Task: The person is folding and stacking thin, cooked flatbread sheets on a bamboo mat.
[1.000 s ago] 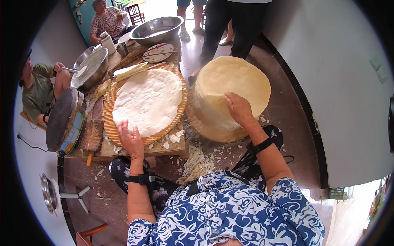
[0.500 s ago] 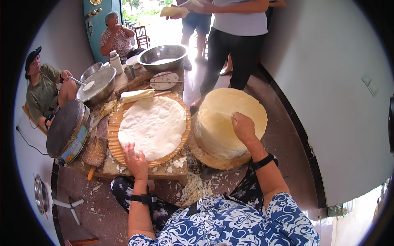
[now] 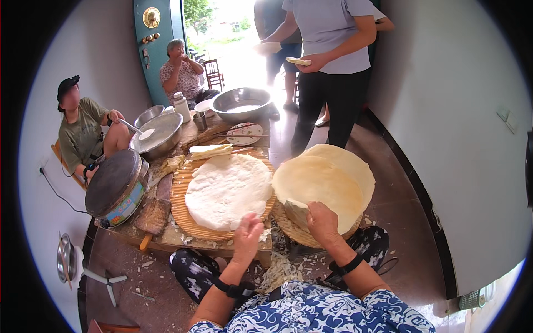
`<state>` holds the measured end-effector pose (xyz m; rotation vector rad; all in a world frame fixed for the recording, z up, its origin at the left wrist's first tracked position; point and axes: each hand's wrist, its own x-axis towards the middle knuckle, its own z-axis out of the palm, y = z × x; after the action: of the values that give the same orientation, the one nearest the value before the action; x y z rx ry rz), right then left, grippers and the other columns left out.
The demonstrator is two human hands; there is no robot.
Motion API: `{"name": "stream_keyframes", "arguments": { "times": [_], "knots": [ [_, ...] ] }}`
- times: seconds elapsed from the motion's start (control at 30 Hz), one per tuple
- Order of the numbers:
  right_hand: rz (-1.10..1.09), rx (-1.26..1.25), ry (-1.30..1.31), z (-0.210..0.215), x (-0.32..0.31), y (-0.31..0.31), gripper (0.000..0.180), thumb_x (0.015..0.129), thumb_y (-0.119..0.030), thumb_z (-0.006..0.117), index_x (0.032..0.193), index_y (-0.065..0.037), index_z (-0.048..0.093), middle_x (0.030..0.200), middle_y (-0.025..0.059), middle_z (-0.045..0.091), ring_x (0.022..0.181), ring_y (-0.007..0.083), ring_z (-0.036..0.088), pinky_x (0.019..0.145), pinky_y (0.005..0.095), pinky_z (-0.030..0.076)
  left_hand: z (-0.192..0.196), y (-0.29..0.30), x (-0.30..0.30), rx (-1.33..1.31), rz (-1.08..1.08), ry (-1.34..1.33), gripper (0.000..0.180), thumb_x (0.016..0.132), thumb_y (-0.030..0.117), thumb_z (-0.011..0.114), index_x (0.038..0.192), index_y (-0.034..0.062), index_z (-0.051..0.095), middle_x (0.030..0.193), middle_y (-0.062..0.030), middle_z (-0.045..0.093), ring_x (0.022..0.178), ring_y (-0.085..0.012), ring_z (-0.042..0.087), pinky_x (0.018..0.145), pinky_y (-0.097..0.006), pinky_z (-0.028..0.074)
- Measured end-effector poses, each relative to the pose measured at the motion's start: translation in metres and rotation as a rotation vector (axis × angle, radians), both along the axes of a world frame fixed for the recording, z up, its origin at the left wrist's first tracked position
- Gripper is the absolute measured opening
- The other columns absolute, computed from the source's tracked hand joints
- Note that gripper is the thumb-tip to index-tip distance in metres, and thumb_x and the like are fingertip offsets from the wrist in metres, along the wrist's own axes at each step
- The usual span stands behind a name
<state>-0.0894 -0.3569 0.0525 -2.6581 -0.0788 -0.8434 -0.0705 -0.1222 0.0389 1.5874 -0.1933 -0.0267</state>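
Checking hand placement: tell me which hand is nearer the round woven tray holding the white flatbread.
Left. The left hand rests at the woven tray's near edge, on the white flatbread. The right hand is off to its right, lifting a sheet from the yellowish stack.

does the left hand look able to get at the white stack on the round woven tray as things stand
Probably yes. The left hand already hovers at the near edge of the white stack on the woven tray, and nothing lies between them. The right hand is busy at the yellowish stack beside it.

Two round woven trays, two stacks of thin flatbreads, three metal basins, one round griddle, one plate.
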Motion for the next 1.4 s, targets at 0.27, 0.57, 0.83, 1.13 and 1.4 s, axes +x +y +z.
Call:
{"name": "stream_keyframes", "arguments": {
  "times": [0.27,0.57,0.83,1.13,1.4],
  "knots": [
    [0.331,0.193,0.138,0.013,-0.039,0.021,0.030,0.081,-0.017,0.068,0.109,-0.008,0.063,0.099,0.0148,0.065,0.092,0.0339,0.063,0.078,0.0397,0.051,0.001,-0.063,-0.019,-0.741,-0.333,0.386,0.041,0.093,0.023,0.063,0.127,0.0069,0.046,0.112,-0.0072,0.059,0.099,-0.0180,0.061,0.080,-0.034,0.054],
    [-0.271,0.263,0.004,-0.034,-0.046,-0.116,0.041,0.084,-0.021,0.064,0.117,0.003,0.057,0.111,0.0221,0.061,0.104,0.0370,0.058,0.089,0.0405,0.047,-0.011,-0.072,0.023,-0.714,-0.051,0.436,0.039,0.088,0.005,0.057,0.125,0.0056,0.046,0.114,-0.0121,0.060,0.101,-0.0241,0.062,0.082,-0.037,0.052],
    [-0.021,1.642,0.430,-0.062,-0.069,-0.110,0.038,0.094,-0.022,0.058,0.125,-0.001,0.052,0.107,0.0099,0.064,0.086,0.0222,0.066,0.072,0.0338,0.056,-0.011,-0.071,0.019,-0.627,-0.155,0.178,0.040,0.088,0.001,0.056,0.127,0.0046,0.048,0.119,-0.0105,0.060,0.109,-0.0244,0.060,0.094,-0.039,0.051],
    [0.339,1.834,0.200,-0.021,-0.006,-0.033,0.033,0.094,-0.005,0.052,0.127,-0.001,0.047,0.123,0.0112,0.059,0.109,0.0213,0.061,0.091,0.0363,0.053,0.039,-0.011,0.019,-0.818,-0.157,0.139,0.042,0.088,-0.001,0.055,0.129,0.0051,0.050,0.120,-0.0100,0.060,0.110,-0.0230,0.060,0.094,-0.040,0.051],
    [0.599,1.680,0.474,0.007,0.088,0.057,0.030,0.097,-0.006,0.047,0.127,-0.003,0.048,0.120,0.0087,0.062,0.104,0.0207,0.063,0.090,0.0377,0.054,0.025,0.098,0.051,-0.775,0.248,0.163,0.029,0.091,0.002,0.053,0.120,0.0035,0.050,0.114,-0.0127,0.059,0.106,-0.0264,0.061,0.091,-0.044,0.053]
  ]
}}
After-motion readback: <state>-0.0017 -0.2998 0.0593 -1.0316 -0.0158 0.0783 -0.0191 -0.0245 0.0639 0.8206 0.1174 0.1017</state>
